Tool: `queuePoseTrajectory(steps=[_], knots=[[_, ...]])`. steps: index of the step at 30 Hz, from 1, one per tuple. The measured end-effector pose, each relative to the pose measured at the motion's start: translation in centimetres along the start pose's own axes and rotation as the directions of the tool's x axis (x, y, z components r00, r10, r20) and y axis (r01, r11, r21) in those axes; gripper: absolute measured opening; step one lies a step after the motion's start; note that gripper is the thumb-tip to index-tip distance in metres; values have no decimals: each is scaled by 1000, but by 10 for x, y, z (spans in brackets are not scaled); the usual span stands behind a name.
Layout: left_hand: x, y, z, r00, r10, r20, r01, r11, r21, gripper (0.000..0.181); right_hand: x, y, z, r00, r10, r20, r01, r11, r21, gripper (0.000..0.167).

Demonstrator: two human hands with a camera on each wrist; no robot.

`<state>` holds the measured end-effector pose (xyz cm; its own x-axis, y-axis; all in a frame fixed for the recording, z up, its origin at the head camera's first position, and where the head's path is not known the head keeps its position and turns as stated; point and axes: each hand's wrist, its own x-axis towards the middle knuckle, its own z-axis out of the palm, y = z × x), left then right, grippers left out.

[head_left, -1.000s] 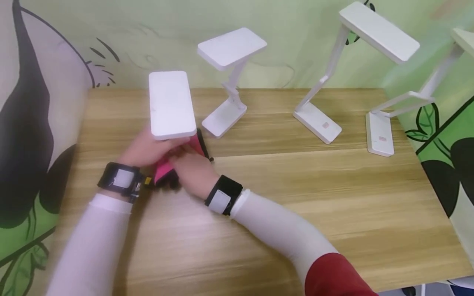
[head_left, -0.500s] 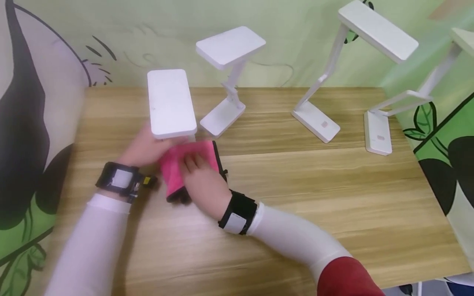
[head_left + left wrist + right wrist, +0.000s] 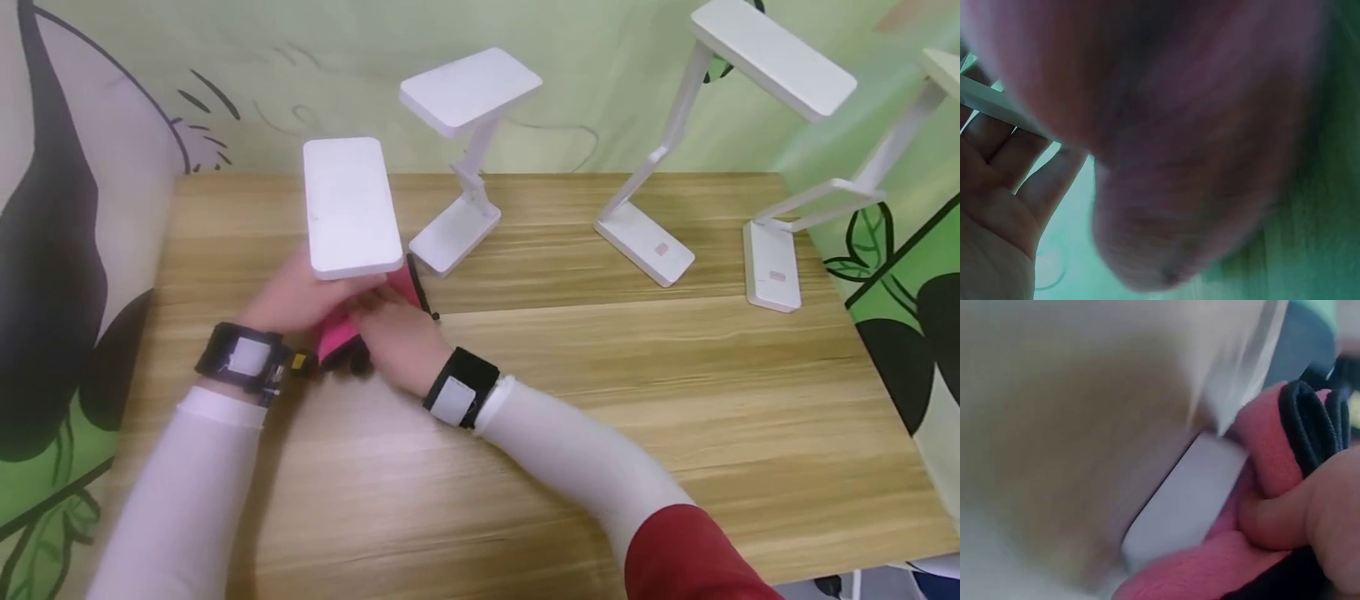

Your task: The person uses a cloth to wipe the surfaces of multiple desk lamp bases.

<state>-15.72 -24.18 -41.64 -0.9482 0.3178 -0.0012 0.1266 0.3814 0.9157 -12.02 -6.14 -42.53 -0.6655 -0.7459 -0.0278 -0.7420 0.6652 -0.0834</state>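
A white folding desk lamp stands at the left of the table, its flat head hiding much of what lies beneath. My left hand reaches under that head and grips the lamp's arm; in the left wrist view its fingers meet a white bar. With my right hand I hold a pink cloth with black edging against the lamp's lower part. The right wrist view shows the white lamp base beside the folded cloth, my thumb pressing into the fabric. A blurred form fills much of the left wrist view.
Right of this lamp stands a second white lamp, close by. Two more lamps, one in the middle and one at the right, stand farther along the wooden table. A painted wall borders the back.
My right hand drew the pink cloth back toward me and to the right, then pushed it forward under the lamp head again. My left hand stayed at the lamp.
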Motion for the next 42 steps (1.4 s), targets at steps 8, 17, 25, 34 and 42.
queuePoseTrajectory(steps=[8, 17, 25, 34, 42], knots=[[1, 0, 0, 1000, 3, -12, -2, 999, 35, 59, -11, 4, -1, 995, 30, -91, -42, 990, -133, 43], [-1, 0, -2, 1000, -11, -28, 12, 999, 40, 63, -51, -14, -12, 999, -37, -33, 31, 985, -169, 43], [-2, 0, 2, 1000, 1, -21, -1, 1000, 0, 53, -24, -15, -6, 997, -82, 13, 82, 996, -28, 49], [1, 1, 6, 1000, 13, -4, -13, 1000, -14, 53, 1, 10, 0, 1000, 29, -1, -29, 999, 32, 44], [-4, 6, 2, 999, 12, -31, -11, 1000, 29, 56, -31, 9, -2, 994, 37, -99, -43, 997, -58, 46]])
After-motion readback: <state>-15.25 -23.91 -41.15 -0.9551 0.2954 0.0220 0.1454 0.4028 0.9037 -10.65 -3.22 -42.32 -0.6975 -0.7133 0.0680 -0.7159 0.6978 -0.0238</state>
